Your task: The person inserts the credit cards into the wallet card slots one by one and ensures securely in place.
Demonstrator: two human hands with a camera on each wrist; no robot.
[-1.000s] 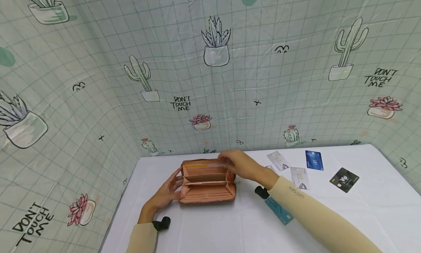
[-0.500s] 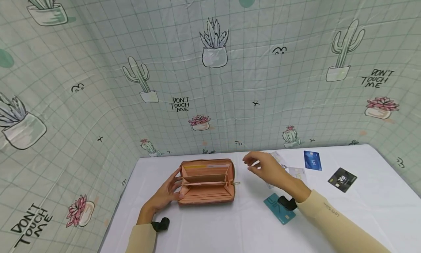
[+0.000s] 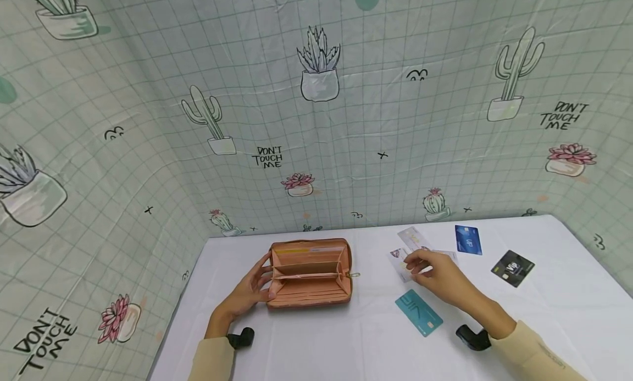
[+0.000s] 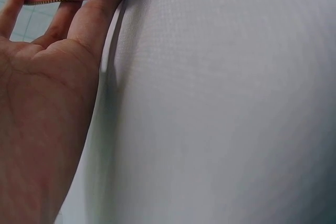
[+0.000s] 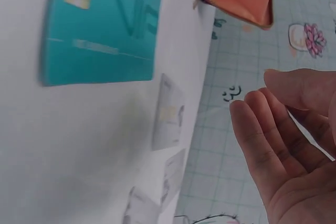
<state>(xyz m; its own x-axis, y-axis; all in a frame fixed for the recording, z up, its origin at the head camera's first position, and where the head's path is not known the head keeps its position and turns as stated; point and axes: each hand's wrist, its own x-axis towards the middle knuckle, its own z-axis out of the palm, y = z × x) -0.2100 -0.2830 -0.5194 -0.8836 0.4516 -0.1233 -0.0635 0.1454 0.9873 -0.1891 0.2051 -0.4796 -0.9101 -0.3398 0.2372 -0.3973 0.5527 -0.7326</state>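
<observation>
Orange wallet (image 3: pixel 311 283) has its left edge held in my left grip (image 3: pixel 249 289); my right grip (image 3: pixel 437 274), loosely curled and empty, hovers near pale cards (image 3: pixel 398 264).

Left hand (image 3: pixel 247 290) grips; right hand (image 3: pixel 437 271) hovers, loosely curled.

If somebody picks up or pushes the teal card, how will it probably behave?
The teal card looks thin, so it is probably light; lying flat, it may be awkward to get under. It shows no bend or curl, so it is likely fairly stiff. Its face looks smooth, so a push would probably slide it along the white table.
</observation>
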